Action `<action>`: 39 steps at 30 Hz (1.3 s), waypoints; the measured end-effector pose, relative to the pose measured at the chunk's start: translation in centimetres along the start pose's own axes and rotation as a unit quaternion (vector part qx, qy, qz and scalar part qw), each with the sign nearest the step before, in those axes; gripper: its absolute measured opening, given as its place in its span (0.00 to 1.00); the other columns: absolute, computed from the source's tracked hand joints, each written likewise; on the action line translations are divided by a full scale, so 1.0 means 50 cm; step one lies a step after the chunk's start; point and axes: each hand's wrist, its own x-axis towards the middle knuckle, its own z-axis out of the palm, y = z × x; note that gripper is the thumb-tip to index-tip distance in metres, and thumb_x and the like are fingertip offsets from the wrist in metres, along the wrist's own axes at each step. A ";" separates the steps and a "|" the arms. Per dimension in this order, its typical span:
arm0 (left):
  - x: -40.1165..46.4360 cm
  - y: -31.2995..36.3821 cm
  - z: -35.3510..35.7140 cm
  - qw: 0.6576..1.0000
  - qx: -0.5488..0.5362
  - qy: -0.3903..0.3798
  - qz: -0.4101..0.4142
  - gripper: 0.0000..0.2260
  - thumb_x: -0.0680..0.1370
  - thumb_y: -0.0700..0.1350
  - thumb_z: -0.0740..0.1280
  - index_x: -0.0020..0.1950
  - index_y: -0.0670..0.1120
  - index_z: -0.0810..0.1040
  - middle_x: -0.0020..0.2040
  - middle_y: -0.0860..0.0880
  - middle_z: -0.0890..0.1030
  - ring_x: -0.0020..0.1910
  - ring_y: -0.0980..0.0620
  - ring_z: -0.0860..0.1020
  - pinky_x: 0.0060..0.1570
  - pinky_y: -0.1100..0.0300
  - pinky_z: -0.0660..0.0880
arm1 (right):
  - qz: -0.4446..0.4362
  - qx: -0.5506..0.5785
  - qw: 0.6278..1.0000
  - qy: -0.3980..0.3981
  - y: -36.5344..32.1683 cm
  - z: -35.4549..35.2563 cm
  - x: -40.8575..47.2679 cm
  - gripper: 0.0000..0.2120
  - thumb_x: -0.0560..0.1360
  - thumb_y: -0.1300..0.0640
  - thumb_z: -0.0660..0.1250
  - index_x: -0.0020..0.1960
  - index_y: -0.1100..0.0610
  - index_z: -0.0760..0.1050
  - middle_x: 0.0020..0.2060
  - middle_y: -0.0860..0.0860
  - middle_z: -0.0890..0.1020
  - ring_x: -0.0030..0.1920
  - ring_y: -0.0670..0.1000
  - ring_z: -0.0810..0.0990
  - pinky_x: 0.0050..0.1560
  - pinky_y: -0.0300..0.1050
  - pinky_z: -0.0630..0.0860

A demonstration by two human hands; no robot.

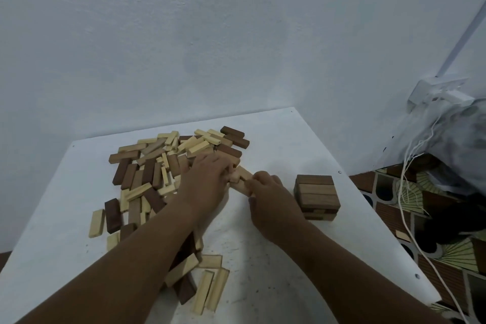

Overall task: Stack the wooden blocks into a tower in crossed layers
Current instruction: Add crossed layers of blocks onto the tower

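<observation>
Dim, flat, bluish light fills the scene, leaving only faint soft shadows under the forearms on the white desk (302, 258), while wide-angle distortion bends the edges and the near arms look slightly soft.

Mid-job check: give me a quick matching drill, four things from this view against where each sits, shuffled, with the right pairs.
Things
1. started tower
2. loose block pile
3. pale blocks in both hands
4. white cable

Places
A. table centre, between the two hands
B. off the table's right edge, over the patterned floor
C. left and far part of the table
D. near the table's right edge

Pairs: 1-D, 2-C, 3-A, 4-B
</observation>
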 end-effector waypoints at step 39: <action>-0.211 0.125 -0.007 0.967 -0.179 -0.176 0.031 0.21 0.69 0.53 0.77 0.60 0.53 0.81 0.66 0.57 0.71 0.46 0.59 0.79 0.50 0.62 0.77 | 0.018 0.108 0.985 -0.135 0.061 -0.104 -0.220 0.13 0.64 0.47 0.79 0.45 0.45 0.81 0.70 0.42 0.68 0.67 0.47 0.69 0.64 0.43 0.70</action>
